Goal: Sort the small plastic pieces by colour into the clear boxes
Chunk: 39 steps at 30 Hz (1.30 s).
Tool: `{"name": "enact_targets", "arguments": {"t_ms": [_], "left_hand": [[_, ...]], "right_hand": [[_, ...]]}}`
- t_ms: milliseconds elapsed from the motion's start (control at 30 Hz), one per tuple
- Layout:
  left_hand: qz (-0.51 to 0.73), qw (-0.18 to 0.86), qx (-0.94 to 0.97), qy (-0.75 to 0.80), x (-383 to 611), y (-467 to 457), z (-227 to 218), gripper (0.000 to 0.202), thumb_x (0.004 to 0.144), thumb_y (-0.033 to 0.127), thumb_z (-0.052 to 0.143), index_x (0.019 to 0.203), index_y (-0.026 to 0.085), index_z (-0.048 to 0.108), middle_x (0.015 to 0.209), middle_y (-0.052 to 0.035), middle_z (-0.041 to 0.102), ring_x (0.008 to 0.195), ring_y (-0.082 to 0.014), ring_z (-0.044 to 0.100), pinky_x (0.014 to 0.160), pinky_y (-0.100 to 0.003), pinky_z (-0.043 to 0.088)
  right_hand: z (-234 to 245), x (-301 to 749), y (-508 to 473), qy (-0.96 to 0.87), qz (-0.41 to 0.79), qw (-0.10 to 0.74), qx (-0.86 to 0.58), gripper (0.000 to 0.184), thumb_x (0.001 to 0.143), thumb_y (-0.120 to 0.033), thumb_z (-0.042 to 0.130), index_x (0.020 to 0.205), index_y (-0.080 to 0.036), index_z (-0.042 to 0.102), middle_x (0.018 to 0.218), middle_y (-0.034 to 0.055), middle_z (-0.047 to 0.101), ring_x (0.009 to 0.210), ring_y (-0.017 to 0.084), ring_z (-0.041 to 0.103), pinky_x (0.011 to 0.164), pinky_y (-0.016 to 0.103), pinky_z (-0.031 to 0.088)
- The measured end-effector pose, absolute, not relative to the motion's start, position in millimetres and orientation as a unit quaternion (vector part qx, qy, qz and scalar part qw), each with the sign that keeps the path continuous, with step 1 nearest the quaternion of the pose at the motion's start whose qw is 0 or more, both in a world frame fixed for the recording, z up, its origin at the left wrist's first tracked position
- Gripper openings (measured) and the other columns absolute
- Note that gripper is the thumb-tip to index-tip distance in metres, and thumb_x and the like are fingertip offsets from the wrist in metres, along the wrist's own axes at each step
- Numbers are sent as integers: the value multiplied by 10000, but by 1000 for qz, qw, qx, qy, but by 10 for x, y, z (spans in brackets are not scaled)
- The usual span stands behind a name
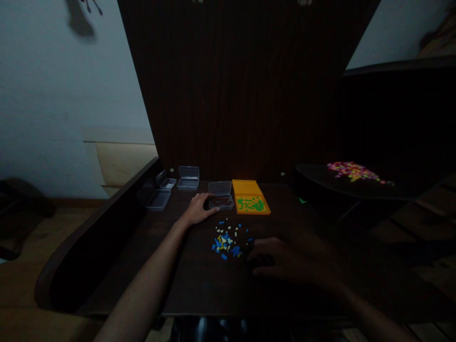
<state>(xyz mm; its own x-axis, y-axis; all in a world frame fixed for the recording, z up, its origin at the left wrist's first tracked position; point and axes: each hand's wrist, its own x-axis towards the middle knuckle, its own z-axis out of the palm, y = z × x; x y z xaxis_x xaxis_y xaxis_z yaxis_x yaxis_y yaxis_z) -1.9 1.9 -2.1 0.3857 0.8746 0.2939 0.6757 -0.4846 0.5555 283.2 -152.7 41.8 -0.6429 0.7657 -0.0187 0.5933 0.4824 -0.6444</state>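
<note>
A clear plastic box with its lid raised holds small reddish-brown pieces. My left hand spans its left side, thumb along the front edge and fingers near the hinge. Nearer me on the dark tabletop lies a loose pile of small blue, white and yellow building bricks. At the right edge of this pile is my right hand, its fingers bent, dim and smeared by motion; anything between them is hidden. An orange box, lid up, stands right of the clear one with green bricks inside.
More open clear boxes stand at the back left, among them a larger one and another. A raised side board bounds the tabletop on the left, a tall dark panel behind. Pink and yellow pieces lie on a shelf at right.
</note>
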Motion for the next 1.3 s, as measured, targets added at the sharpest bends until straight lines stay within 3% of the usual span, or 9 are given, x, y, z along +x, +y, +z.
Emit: {"name": "enact_targets", "arguments": {"t_ms": [333, 600, 767, 1067, 1300], "left_hand": [[270, 167, 814, 486, -12, 12, 8, 553, 808, 518, 663, 1248, 203, 549, 1248, -89, 585, 1185, -295, 508, 1041, -447, 403], [269, 170, 816, 483, -6, 16, 14, 561, 803, 520, 664, 1247, 195, 554, 1259, -94, 579, 1187, -297, 499, 1039, -447, 396], [278, 167, 815, 479, -18, 28, -10, 557, 806, 523, 660, 1245, 198, 554, 1245, -90, 587, 1184, -297, 502, 1044, -454, 390], [283, 171, 812, 480, -18, 23, -29, 549, 805, 507, 677, 1247, 204, 560, 1241, -89, 593, 1189, -300, 505, 1047, -461, 395], [292, 164, 817, 470, -15, 18, -40, 535, 806, 499, 680, 1238, 206, 562, 1230, -79, 602, 1174, -297, 517, 1054, -464, 388]], "right_hand": [[112, 2852, -1665, -846, 288, 224, -389, 209, 949, -378, 637, 990, -187, 711, 918, 42, 640, 785, 164, 602, 710, 249, 459], [122, 2820, -1596, -834, 261, 257, -413, 184, 923, -366, 666, 910, -183, 674, 824, 21, 636, 705, 154, 584, 655, 243, 441], [80, 2820, -1531, -823, 236, 281, -434, 173, 911, -352, 672, 961, -186, 666, 748, 1, 597, 657, 149, 563, 626, 243, 429], [92, 2822, -1457, -842, 250, 263, -400, 202, 965, -335, 573, 885, -183, 681, 813, 25, 628, 713, 154, 580, 670, 247, 437], [321, 2668, -1085, -830, 270, 271, -406, 105, 898, -258, 657, 863, -167, 696, 729, 2, 601, 612, 128, 525, 567, 220, 389]]}}
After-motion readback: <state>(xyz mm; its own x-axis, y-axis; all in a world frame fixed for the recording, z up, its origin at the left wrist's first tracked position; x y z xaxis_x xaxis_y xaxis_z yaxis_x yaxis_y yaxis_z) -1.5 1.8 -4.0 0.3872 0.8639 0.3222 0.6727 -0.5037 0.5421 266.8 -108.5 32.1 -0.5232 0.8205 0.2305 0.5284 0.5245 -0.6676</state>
